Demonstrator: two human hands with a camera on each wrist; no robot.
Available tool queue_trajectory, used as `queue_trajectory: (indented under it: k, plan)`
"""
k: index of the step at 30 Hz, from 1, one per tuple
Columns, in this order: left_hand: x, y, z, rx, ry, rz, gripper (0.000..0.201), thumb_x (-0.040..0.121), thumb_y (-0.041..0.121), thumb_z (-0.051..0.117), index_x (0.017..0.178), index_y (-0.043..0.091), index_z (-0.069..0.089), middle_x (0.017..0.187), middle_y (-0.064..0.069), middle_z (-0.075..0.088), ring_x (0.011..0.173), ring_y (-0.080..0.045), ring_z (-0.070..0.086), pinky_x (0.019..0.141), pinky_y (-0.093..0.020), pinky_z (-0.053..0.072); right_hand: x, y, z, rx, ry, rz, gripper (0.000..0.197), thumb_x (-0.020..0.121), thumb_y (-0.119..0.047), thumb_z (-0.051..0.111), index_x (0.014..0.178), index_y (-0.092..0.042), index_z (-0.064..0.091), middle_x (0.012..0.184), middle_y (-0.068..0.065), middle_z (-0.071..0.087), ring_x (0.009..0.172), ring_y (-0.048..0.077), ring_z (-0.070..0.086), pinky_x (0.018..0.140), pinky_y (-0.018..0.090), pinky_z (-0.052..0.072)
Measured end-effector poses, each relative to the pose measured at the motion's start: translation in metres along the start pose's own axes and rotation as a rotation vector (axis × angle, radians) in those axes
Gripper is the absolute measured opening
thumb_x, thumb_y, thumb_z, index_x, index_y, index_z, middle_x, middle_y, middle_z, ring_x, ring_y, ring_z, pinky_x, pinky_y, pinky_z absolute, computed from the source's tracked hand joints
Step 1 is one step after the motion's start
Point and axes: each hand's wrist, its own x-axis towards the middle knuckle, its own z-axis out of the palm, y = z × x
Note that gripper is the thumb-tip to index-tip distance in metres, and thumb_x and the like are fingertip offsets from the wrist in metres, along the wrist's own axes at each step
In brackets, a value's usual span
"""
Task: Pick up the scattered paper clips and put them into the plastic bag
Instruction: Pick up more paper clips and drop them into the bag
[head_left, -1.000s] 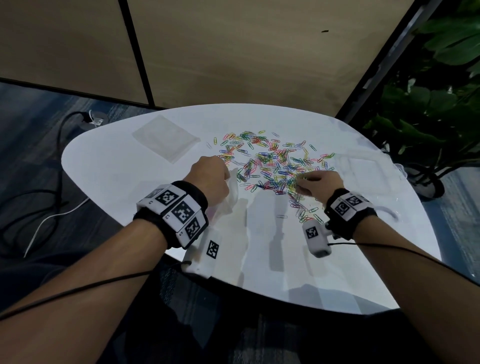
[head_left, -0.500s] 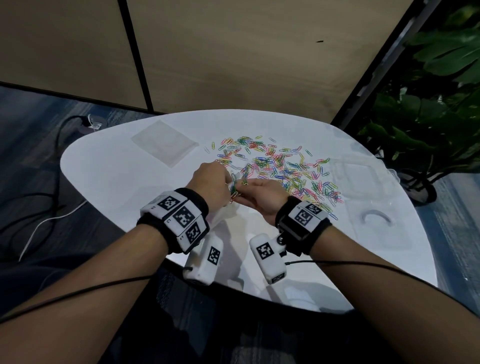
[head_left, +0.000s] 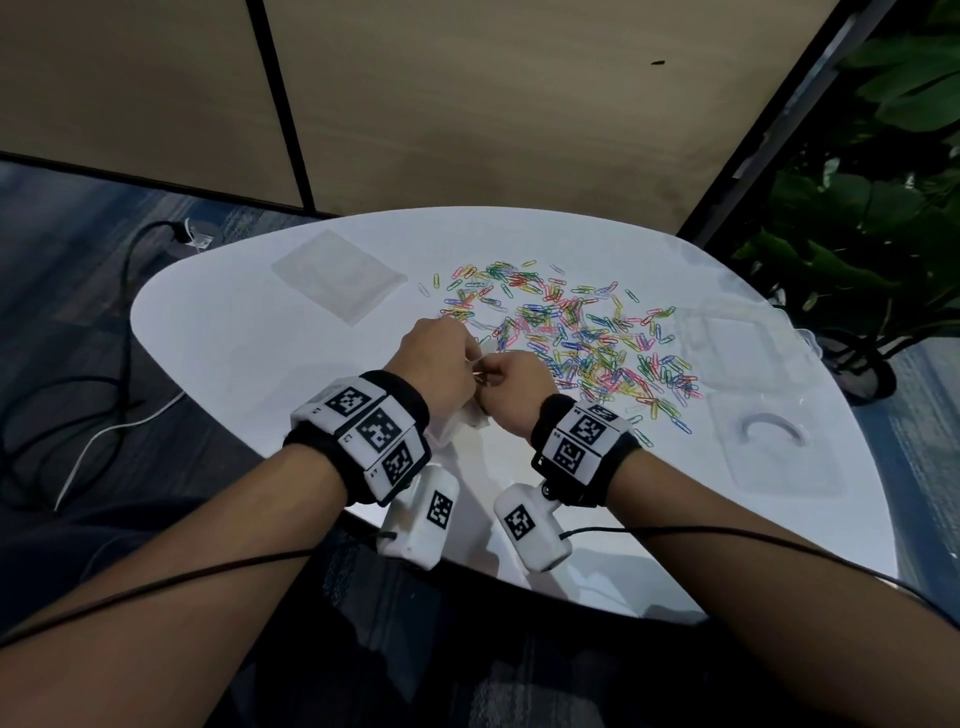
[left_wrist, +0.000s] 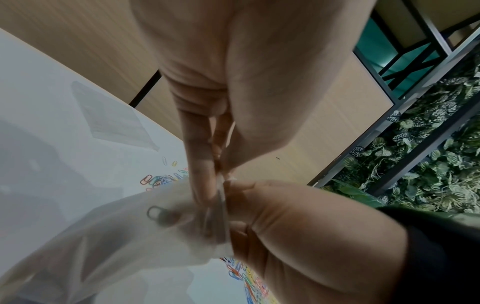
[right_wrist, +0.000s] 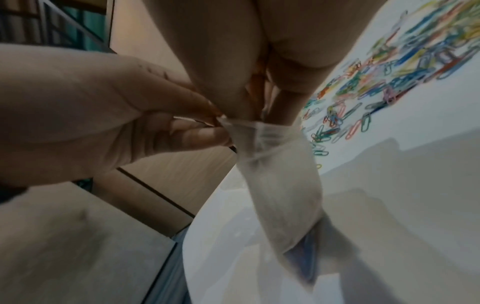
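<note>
Many coloured paper clips (head_left: 582, 338) lie scattered over the middle and right of the white table (head_left: 234, 338). My left hand (head_left: 470, 364) pinches the rim of a small clear plastic bag (head_left: 465, 421), which hangs below both hands. My right hand (head_left: 491, 376) meets it, fingers bunched on a few paper clips at the bag's mouth. In the left wrist view my left hand (left_wrist: 219, 174) grips the bag (left_wrist: 116, 236), and one clip (left_wrist: 155, 212) shows through the film. In the right wrist view my right hand (right_wrist: 262, 115) points into the bag (right_wrist: 280, 185). Bluish clips (right_wrist: 306, 257) sit at its bottom.
A flat stack of spare clear bags (head_left: 337, 280) lies at the table's far left. Two clear plastic trays (head_left: 737, 338) (head_left: 779, 452) sit at the right edge. A leafy plant (head_left: 857, 234) stands beyond the right side. Cables (head_left: 104, 405) run on the floor at left.
My right hand left the clip pile with a few clips and moved left to the bag in my left hand. Its fingertips now sit at the bag's mouth.
</note>
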Motion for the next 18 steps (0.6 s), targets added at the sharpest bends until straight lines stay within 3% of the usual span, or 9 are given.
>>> queue_trajectory:
  k: [2,5,8,11,14,16,18]
  plan:
    - [0.0,0.0,0.001,0.01,0.004,0.008,0.031,0.087,0.003,0.058,0.109,0.014,0.078,0.112,-0.014,0.072,0.103,-0.031,0.068,0.089,-0.034,0.057,0.0,0.0,-0.004,-0.059,0.012,-0.021,0.029,0.084,-0.005,0.055,0.104,-0.013,0.076,0.082,0.004,0.063,0.071,0.017,0.053,0.052,0.013,0.035]
    - [-0.002,0.002,0.002,0.008,-0.016,0.013,0.027,0.085,0.001,0.06,0.103,0.013,0.077,0.107,-0.017,0.073,0.101,-0.033,0.068,0.084,-0.031,0.055,0.002,0.002,-0.007,-0.127,0.044,-0.076,0.027,0.086,-0.006,0.054,0.099,-0.012,0.077,0.085,0.008,0.068,0.071,0.018,0.052,0.054,0.014,0.033]
    - [-0.001,0.003,0.001,0.013,-0.028,0.011,0.03,0.083,0.001,0.063,0.105,0.013,0.079,0.101,-0.016,0.074,0.099,-0.033,0.07,0.086,-0.035,0.058,0.004,0.005,-0.004,-0.168,-0.026,-0.096,0.023,0.083,-0.004,0.059,0.095,-0.012,0.077,0.079,0.003,0.064,0.074,0.019,0.054,0.058,0.017,0.035]
    - [-0.001,0.003,0.002,0.03,-0.038,0.008,0.033,0.081,0.001,0.058,0.102,0.016,0.08,0.101,-0.015,0.074,0.097,-0.032,0.07,0.085,-0.034,0.058,0.002,0.006,-0.009,-0.195,-0.029,-0.156,0.019,0.077,-0.003,0.066,0.09,-0.011,0.078,0.072,0.0,0.061,0.07,0.017,0.053,0.052,0.01,0.031]
    - [-0.002,0.004,0.001,0.025,-0.028,-0.001,0.03,0.084,0.002,0.058,0.104,0.014,0.078,0.107,-0.017,0.073,0.101,-0.032,0.07,0.089,-0.031,0.055,-0.003,0.004,-0.02,-0.258,-0.146,-0.242,0.021,0.082,-0.007,0.062,0.092,-0.015,0.079,0.078,0.002,0.07,0.074,0.018,0.057,0.061,0.017,0.039]
    - [-0.002,0.005,-0.002,0.006,-0.011,-0.012,0.028,0.087,0.002,0.058,0.109,0.01,0.075,0.107,-0.017,0.073,0.102,-0.033,0.071,0.094,-0.037,0.057,-0.004,0.008,-0.032,-0.047,-0.22,-0.228,0.022,0.086,-0.006,0.061,0.093,-0.018,0.078,0.088,0.003,0.075,0.081,0.017,0.066,0.074,0.022,0.052]
    - [-0.003,0.005,-0.006,0.005,-0.004,-0.028,0.032,0.087,-0.002,0.055,0.111,0.008,0.074,0.104,-0.018,0.074,0.099,-0.034,0.073,0.093,-0.04,0.059,-0.004,0.017,-0.05,0.286,-0.171,-0.143,0.02,0.087,0.001,0.063,0.091,-0.014,0.076,0.091,0.012,0.075,0.081,0.02,0.07,0.076,0.029,0.058]
